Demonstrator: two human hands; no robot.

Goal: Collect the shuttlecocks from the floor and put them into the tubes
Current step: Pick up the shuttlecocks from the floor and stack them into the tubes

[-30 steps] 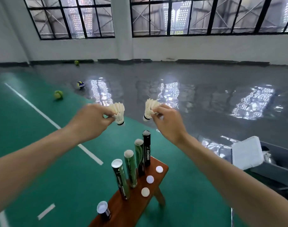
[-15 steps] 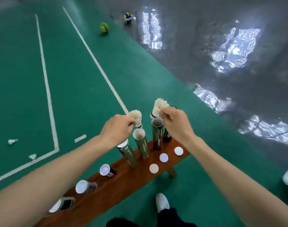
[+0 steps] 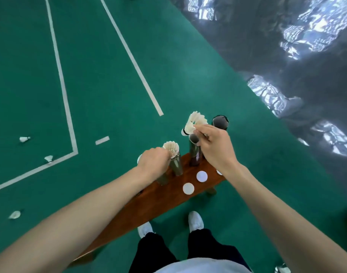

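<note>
Brown wood shows along the desk (image 3: 169, 196), a narrow plank whose near end is cut off behind the left forearm. On it stand several upright tubes. The left hand (image 3: 153, 164) has its fingers curled round a white feathered shuttlecock (image 3: 171, 148), cork end down at the mouth of a dark green tube (image 3: 176, 166); whether the cork is already inside the rim is hard to tell, as the knuckles cover that spot. Another tube just left of it is mostly hidden under that hand, only its foot showing.

The right hand (image 3: 214, 148) pinches a second shuttlecock (image 3: 193, 123) by its feathers, tilted with the cork pointing left, above the open mouth of a dark tube (image 3: 194, 152), whose rim is partly hidden by the fingers. Behind it stands a black tube (image 3: 220, 122) with an open top.

Two white round lids (image 3: 201, 176) lie flat on the wood near the tubes (a third peeps out from under the right wrist).

Three loose shuttlecocks (image 3: 24, 139) lie on the green court floor (image 3: 101, 79) to the left, small and blurred. White shoes (image 3: 196, 221) and dark trousers appear at the bottom edge.
</note>
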